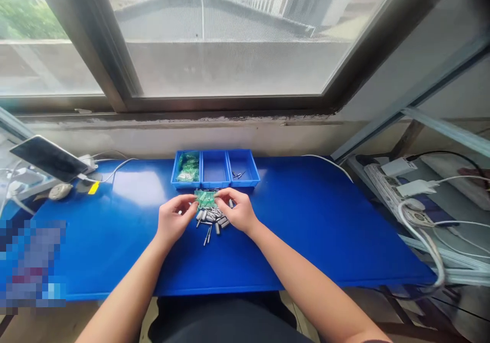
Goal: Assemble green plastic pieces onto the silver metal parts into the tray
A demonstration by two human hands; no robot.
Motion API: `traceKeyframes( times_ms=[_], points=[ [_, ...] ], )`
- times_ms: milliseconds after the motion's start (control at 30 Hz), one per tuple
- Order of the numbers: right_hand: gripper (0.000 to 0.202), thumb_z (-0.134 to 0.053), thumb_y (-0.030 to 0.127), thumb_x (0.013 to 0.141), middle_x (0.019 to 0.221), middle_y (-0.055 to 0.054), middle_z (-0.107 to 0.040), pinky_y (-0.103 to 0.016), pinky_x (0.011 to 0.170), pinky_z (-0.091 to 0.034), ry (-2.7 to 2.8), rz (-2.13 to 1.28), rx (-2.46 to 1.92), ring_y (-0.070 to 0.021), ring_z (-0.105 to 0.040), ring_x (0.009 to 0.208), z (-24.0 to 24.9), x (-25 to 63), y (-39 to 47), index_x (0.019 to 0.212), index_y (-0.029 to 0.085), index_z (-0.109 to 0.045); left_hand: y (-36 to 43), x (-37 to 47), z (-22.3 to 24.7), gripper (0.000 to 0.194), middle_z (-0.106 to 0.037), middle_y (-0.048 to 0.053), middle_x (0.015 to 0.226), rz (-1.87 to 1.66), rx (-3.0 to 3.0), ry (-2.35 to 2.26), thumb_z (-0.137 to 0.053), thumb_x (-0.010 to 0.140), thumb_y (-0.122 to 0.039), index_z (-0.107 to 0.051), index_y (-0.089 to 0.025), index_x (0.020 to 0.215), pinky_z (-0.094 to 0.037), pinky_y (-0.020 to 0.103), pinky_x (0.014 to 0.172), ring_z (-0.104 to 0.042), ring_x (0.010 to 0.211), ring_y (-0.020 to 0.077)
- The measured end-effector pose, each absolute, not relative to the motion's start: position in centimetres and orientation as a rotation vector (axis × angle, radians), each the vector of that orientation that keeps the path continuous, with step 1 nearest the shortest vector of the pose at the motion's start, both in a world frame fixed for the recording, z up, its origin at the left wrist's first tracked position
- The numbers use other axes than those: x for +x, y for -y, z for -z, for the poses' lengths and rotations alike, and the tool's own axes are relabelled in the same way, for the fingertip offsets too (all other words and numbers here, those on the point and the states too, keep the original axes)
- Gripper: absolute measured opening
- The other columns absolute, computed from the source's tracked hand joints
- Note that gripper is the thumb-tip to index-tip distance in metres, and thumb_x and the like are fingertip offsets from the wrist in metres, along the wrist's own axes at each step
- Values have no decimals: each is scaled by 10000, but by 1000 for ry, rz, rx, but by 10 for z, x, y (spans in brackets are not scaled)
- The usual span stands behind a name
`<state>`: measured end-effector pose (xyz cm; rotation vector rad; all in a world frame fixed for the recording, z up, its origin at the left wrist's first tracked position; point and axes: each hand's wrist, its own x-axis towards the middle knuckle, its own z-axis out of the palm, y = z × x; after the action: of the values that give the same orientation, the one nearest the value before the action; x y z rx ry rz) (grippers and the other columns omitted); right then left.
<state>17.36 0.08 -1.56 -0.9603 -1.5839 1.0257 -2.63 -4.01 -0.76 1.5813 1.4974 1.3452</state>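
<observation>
Packet [205, 199], small and green, spans the gap between both hands in the head view: the left hand [173, 219] pinches one end between thumb and fingers, the right hand [240, 211] the other. Just below the fingers, metal parts [218, 228] lie heaped on the blue tabletop [306, 230]. Beyond the fingertips stands a blue tray [214, 184], green packets [189, 168] in its left compartment, metal pieces [238, 175] in its right.

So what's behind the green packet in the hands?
Metal pieces show past the lower edge of the packet, pinched between left hand and right hand. The blue tray shows farther back. Whatever the packet covers can't be seen.
</observation>
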Motion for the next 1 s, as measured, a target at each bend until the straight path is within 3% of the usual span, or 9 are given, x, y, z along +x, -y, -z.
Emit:
traceKeyframes(
  times_ms=[400, 667, 1000],
  points=[
    [172, -656, 382, 807, 715, -23, -680, -291, 578, -492, 1580, -1002, -951, -145, -565, 603, 14, 175, -14, 833, 223, -715, 25, -21, 2, 297, -674, 0, 652, -1342, 1448, -1375, -764, 752, -394, -738, -181, 956, -488, 258, 529, -590, 528, 128],
    [253, -684, 430, 775, 753, -40, -694, -289, 592, -485, 1479, -1021, -941, -149, -587, 647, 16, 174, -25, 862, 196, -725, 11, -20, -24, 185, -658, -7, 662, -1147, 1509, -1331, -770, 687, -309, -673, -177, 774, -505, 259, 540, -616, 535, 131],
    [220, -683, 415, 789, 718, -34, -687, -283, 550, -479, 1534, -996, -955, -147, -582, 607, 22, 171, -21, 853, 208, -717, 0, -30, -4, 279, -675, 9, 675, -1241, 1491, -1310, -761, 728, -434, -689, -175, 805, -495, 264, 536, -593, 528, 129]
  ],
)
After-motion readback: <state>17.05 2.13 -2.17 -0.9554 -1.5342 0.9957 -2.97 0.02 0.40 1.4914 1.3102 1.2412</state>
